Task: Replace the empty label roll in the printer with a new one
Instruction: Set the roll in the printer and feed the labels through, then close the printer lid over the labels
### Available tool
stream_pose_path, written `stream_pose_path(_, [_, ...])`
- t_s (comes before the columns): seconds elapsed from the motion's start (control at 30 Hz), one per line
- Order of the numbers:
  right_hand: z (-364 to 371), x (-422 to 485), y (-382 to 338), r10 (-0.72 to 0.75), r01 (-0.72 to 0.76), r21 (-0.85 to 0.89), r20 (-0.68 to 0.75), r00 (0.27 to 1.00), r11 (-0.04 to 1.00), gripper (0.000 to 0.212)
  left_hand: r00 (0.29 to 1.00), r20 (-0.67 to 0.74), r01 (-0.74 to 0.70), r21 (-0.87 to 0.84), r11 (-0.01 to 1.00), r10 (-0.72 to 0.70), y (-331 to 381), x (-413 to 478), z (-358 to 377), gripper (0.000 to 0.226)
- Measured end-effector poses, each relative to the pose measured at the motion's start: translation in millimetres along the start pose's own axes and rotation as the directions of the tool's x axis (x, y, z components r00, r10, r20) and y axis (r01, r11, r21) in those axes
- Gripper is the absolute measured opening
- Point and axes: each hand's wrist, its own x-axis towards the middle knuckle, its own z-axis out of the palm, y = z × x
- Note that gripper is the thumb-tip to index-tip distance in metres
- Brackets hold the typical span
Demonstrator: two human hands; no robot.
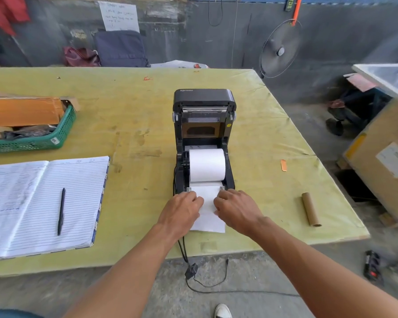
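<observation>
I see the black printer (203, 138) standing on the yellow-green surface (136, 115) with its lid swung up and back. A full white label roll (207, 165) sits inside the open bay, between the side holders. Its loose paper strip (208, 210) runs out over the front edge and lies flat on the surface toward me.

My left hand (182, 208) rests on the strip's left edge and my right hand (237, 208) on its right edge, both just in front of the grey paper guides (221, 188). The fingers (225, 193) of both hands are curled down against the paper; whether they pinch it or only press on it, I cannot tell.

The empty brown cardboard core (311, 209) lies on the surface well to the right of the printer. To the left lie an open lined notebook (44, 203) with a black pen (61, 211) on it, and farther back a green basket (55, 136). A black cable (184, 251) hangs from the printer over the near edge to the floor.
</observation>
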Motion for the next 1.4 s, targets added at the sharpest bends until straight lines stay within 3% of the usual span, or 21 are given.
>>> stream_pose_path(0.17, [4.8,-6.2,-1.0,0.022,-0.021,0.015,-0.067,0.998,1.000,0.014,0.999,-0.045,0.018,0.036,0.999,-0.017,5.4,0.0,1.9,0.025])
stream_pose_path(0.3, [7.7,-9.3,4.6,0.024,-0.023,0.054,-0.017,1.000,0.998,0.006,1.000,-0.025,0.013,0.030,0.999,-0.012,3.0,-0.1,5.7,0.027])
stream_pose_path(0.47, [-0.9,-16.3,7.5,0.049,-0.050,0.185,0.012,0.999,0.981,0.012,0.998,-0.037,-0.043,-0.059,0.997,0.041,-5.1,-2.8,1.4,0.010])
stream_pose_path(0.67, [-25.2,-15.5,1.5,0.219,-0.188,0.330,-0.059,0.974,0.925,0.025,0.964,-0.255,-0.125,-0.196,0.973,0.073,-13.2,0.9,-21.0,0.015])
stream_pose_path(0.87, [-61.3,11.1,16.8,0.279,-0.206,0.339,-0.184,0.942,0.918,0.019,0.875,-0.482,-0.094,-0.245,0.965,-0.037,-24.7,43.7,-68.6,0.011])
stream_pose_path(1.03, [-99.0,64.6,50.3,0.500,-0.292,0.498,-0.358,0.789,0.816,0.020,0.676,-0.626,0.111,-0.435,0.894,-0.389,-41.5,98.1,-111.9,0.027])
stream_pose_path(1.1, [-112.7,86.9,65.1,0.584,-0.313,0.583,-0.360,0.727,0.750,0.027,0.592,-0.565,0.212,-0.579,0.787,-0.575,-46.8,118.9,-125.3,0.038])
stream_pose_path(1.2, [-130.2,114.4,82.8,0.666,-0.323,0.712,-0.268,0.697,0.624,0.046,0.523,-0.310,0.372,-0.755,0.540,-0.794,-54.0,144.9,-138.5,0.058])
stream_pose_path(1.3, [-136.4,134.9,97.1,0.666,-0.347,0.787,-0.106,0.738,0.510,0.065,0.549,-0.076,0.464,-0.801,0.379,-0.832,-60.4,161.7,-137.1,0.072])
stream_pose_path(1.4, [-134.1,148.9,105.3,0.620,-0.382,0.800,0.017,0.785,0.462,0.071,0.589,0.000,0.455,-0.826,0.332,-0.808,-56.7,170.5,-125.7,0.068])
